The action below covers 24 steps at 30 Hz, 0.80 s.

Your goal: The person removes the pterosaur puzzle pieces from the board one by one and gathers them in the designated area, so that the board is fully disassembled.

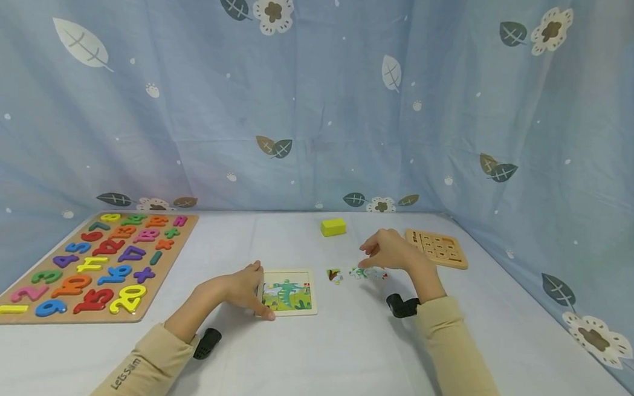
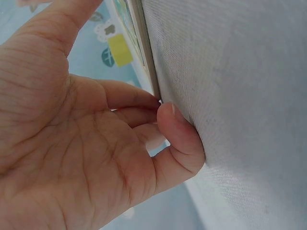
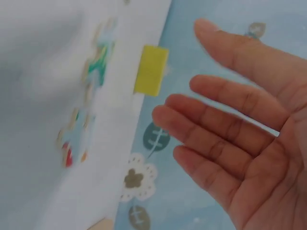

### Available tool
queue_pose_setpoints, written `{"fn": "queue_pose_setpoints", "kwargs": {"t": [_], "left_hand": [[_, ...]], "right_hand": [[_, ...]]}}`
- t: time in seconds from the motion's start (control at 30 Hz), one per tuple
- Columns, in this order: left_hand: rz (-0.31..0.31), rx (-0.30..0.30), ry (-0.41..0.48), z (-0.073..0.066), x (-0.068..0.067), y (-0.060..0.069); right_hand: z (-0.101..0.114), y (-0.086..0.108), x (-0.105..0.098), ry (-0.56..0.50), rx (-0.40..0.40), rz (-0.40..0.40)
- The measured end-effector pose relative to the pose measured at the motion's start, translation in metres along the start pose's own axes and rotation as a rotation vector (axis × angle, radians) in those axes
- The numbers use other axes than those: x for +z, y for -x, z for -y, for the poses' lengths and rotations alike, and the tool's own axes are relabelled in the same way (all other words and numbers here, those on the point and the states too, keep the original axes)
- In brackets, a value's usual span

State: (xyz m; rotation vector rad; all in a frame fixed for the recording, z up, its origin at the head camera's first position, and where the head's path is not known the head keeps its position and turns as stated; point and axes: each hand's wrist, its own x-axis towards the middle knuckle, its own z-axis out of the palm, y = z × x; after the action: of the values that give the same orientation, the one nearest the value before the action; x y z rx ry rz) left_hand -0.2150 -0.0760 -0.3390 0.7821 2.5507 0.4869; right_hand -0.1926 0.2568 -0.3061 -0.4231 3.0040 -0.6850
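Note:
A wooden-framed dinosaur jigsaw puzzle [image 1: 287,293] lies on the table. My left hand [image 1: 244,287] holds its left side, thumb at the near corner and the other fingers along the edge. In the left wrist view those curled fingers [image 2: 132,96] meet the puzzle's side, with the little finger on the cloth. My right hand [image 1: 390,251] hovers over loose jigsaw pieces [image 1: 359,273], its fingers loosely bent. The right wrist view shows nothing between the fingers and thumb, and blurred pieces [image 3: 74,139] beyond them. Another loose piece [image 1: 334,276] lies between the puzzle and those pieces.
A yellow block [image 1: 333,227] stands at the back of the table. At left lies a number board [image 1: 143,314] with coloured numerals. A small wooden number tray [image 1: 444,249] sits at the back right, behind my right wrist. Patterned blue curtain [image 1: 323,101] hangs behind.

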Motion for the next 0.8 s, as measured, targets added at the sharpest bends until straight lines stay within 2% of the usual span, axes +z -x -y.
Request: {"fn": "queue_pose_setpoints", "kwargs": {"t": [0.5,0.8], "left_hand": [[0.002,0.002,0.008,0.001,0.000,0.003],[-0.012,-0.007,-0.002,0.000,0.001,0.000]], "right_hand": [[0.051,-0.012,0.013,-0.088,-0.193,0.062],[0.084,-0.027,0.029,-0.115,-0.186,0.154]]}}
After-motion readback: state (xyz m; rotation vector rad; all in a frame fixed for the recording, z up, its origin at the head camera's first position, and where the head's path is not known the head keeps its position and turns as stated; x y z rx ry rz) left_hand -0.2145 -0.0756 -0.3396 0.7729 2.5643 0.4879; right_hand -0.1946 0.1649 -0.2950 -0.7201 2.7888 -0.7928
